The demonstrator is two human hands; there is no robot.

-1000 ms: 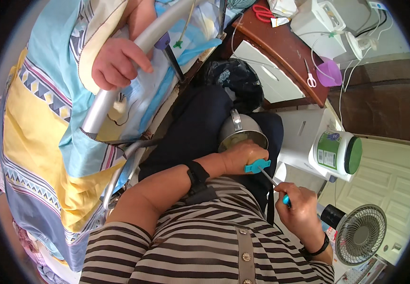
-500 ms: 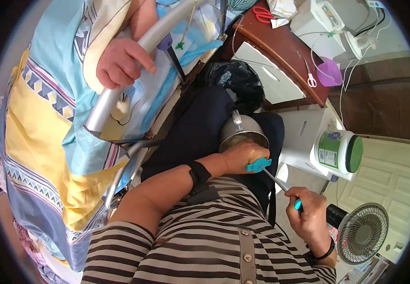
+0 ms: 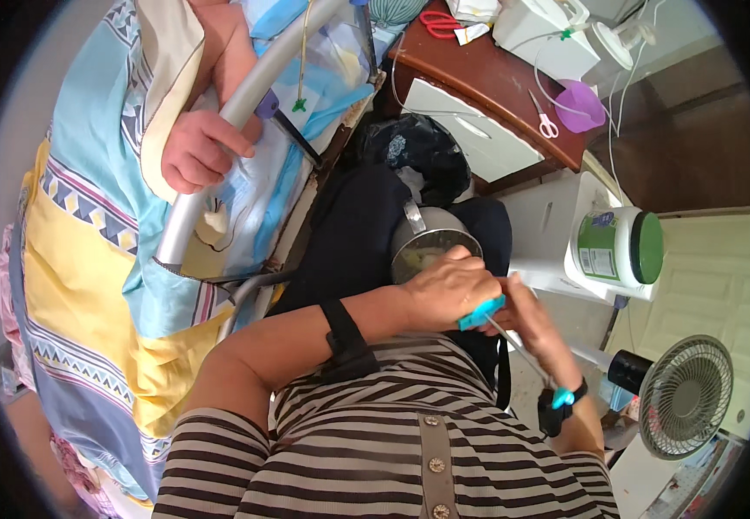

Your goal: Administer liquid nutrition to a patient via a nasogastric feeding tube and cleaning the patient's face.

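A large syringe with a turquoise flange (image 3: 481,313) is in my left hand (image 3: 453,290), whose fingers wrap round its barrel and hide it. Its grey plunger rod is drawn out toward the lower right, ending in a turquoise tip (image 3: 563,398) near my right wrist. My right hand (image 3: 535,324) lies against the left hand and the flange; its thumb side is stretched, while the other fingers pass behind the syringe and are partly hidden. Just beyond my left hand, a metal cup (image 3: 431,229) with a handle sits between my thighs, with something pale greenish inside.
At left, another person's hand (image 3: 198,151) rests by a bed rail (image 3: 186,227). A black-bagged bin (image 3: 427,147) stands ahead, beside a brown-topped cabinet (image 3: 487,82) with scissors (image 3: 546,124) and a purple bowl (image 3: 578,105). A green-lidded tub (image 3: 608,246) and a fan (image 3: 685,396) are at right.
My right hand has let go of the plunger's end and moved up and left to my left hand. The plunger still sticks out. The whole view has shifted slightly.
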